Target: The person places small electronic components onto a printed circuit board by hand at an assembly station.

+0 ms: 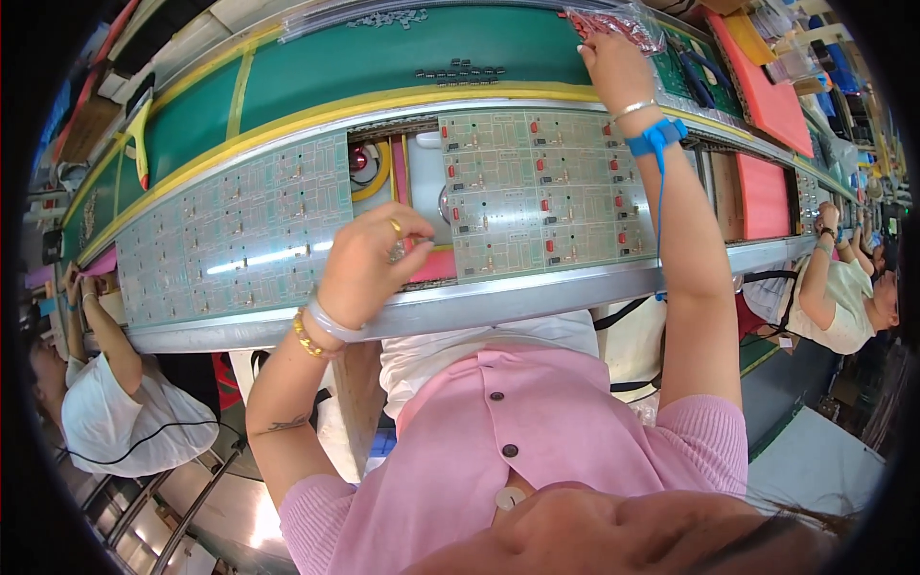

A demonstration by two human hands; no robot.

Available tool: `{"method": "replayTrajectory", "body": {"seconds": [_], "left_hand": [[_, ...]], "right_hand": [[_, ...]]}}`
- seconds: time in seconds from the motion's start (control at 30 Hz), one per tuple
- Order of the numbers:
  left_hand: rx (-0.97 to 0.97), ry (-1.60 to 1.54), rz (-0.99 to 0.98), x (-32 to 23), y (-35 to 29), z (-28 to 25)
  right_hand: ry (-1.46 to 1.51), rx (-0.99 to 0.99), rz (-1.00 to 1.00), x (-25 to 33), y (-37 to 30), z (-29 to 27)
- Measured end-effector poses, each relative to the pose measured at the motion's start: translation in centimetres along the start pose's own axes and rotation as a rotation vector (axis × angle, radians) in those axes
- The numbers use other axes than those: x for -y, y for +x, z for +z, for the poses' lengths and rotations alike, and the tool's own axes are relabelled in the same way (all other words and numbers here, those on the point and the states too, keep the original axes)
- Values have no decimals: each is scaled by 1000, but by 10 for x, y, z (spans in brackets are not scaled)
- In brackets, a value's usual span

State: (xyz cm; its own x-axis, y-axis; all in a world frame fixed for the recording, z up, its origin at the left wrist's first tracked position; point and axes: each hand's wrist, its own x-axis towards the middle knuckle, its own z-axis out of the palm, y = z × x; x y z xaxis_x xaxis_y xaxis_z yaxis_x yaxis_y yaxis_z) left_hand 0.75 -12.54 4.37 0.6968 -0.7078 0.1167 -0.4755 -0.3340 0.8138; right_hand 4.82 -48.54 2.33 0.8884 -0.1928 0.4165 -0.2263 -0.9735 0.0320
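Okay, your right hand [618, 65] reaches up, fingers pinching a clear plastic bag [613, 21] of red parts. Your left hand [369, 264] curls, fingertips pressed together at the edge of the green circuit panel [537, 192], pink strip [431, 266] just beneath.

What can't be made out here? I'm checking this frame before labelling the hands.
Head view:
- Left hand: fingertips curl under, hiding anything pinched over the circuit panel.
- Right hand: fingers sit behind the clear bag, hiding the grip.
- Small dark parts on the green belt: too small to identify.
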Motion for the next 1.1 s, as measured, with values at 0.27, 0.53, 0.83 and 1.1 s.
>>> {"method": "replayTrajectory", "body": {"seconds": [0.27, 0.53, 0.83, 1.1], "left_hand": [[38, 187, 76, -4, 3, 20], [43, 226, 74, -1, 11, 27], [29, 249, 101, 0, 10, 26], [36, 316, 161, 0, 12, 28]], "right_hand": [[-178, 60, -115, -28, 12, 47], [-94, -80, 10, -24, 7, 64], [108, -48, 94, 6, -6, 12], [391, -76, -84, 21, -19, -8]]}}
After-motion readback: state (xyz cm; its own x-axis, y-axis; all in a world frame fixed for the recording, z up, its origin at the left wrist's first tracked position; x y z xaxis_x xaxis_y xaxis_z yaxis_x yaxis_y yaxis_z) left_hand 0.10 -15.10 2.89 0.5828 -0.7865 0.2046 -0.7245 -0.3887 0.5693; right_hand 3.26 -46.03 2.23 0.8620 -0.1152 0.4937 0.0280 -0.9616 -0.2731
